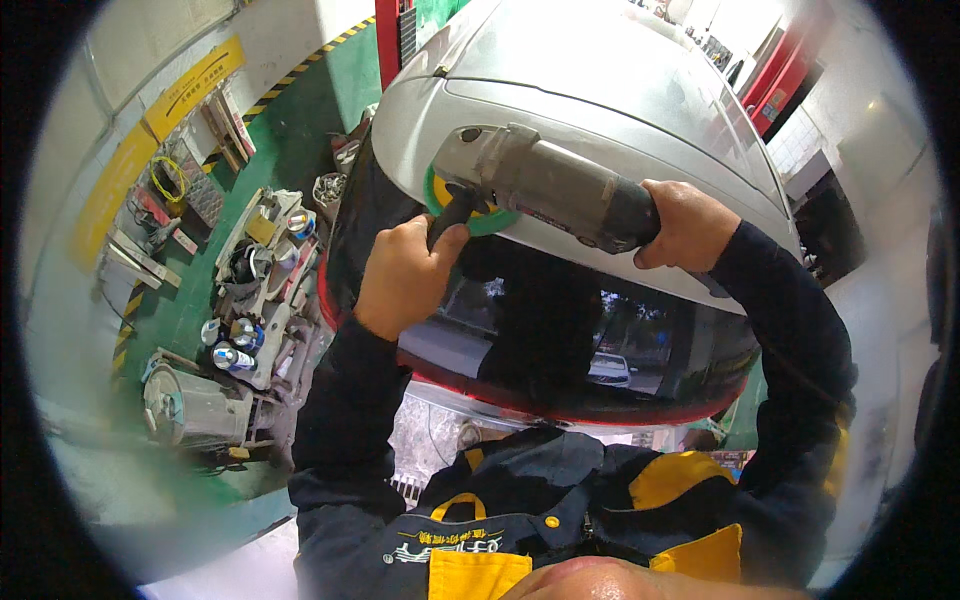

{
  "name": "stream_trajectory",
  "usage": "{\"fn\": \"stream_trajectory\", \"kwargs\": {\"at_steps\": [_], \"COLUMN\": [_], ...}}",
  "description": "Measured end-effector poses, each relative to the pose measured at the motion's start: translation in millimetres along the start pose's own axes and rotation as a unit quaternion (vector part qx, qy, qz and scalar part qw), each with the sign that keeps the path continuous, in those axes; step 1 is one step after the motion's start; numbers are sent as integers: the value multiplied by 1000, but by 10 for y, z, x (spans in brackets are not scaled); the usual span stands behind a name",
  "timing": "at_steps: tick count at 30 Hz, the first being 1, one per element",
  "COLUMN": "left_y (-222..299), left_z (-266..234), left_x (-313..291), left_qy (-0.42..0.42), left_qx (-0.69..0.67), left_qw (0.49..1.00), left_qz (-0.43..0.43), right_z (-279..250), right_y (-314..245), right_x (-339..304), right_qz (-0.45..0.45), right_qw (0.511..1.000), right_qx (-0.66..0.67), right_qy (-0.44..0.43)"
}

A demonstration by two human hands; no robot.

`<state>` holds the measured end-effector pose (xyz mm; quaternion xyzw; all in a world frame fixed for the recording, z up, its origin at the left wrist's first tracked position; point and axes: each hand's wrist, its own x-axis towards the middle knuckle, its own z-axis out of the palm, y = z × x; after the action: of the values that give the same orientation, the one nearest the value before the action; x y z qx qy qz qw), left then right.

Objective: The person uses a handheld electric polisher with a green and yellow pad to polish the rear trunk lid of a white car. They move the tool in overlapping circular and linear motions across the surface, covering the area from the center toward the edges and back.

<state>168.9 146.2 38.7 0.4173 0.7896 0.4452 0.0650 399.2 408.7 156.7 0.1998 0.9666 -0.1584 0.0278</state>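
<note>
A grey-brown power polisher [560, 185] spans the rear edge of a silver car's roof [590, 60]. My left hand [405, 275] is closed around its dark side handle [457, 208], close to the head. At the other end, my right hand [690, 225] grips the black rear of the body. Under the polisher's head, a round green pad [490, 224] with a yellow centre lies against or just over the painted edge; contact cannot be made out. Below it slopes the dark rear window [560, 330], full of reflections.
On my left, a cluttered cart [265, 300] carries cans and bottles, with a grubby bucket [185, 405] nearer me. Boards and a yellow coiled cord [168, 180] stand along the left wall. A red post [388, 45] rises beyond the car; another red upright [780, 85] is at right.
</note>
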Motion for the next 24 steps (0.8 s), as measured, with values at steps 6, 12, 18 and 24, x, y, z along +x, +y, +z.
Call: {"fn": "stream_trajectory", "kwargs": {"at_steps": [6, 12, 18, 24], "left_y": [-214, -390, -479, -618], "left_z": [-201, -297, -351, -369], "left_x": [309, 711, 1164, 1673], "left_qy": [22, 9, -5, -27], "left_qx": [4, 10, 1, -44], "left_qw": [999, 1000, 1000, 998], "left_qz": [28, 29, 17, 22], "right_z": [-99, -214, -345, -484], "right_y": [-257, -338, -318, -301], "right_x": [414, 687, 998, 1294], "right_qz": [69, 55, 79, 102], "right_qw": [997, 998, 997, 995], "right_qx": [-22, -3, -7, -10], "right_qy": [-35, -20, -7, 2]}}
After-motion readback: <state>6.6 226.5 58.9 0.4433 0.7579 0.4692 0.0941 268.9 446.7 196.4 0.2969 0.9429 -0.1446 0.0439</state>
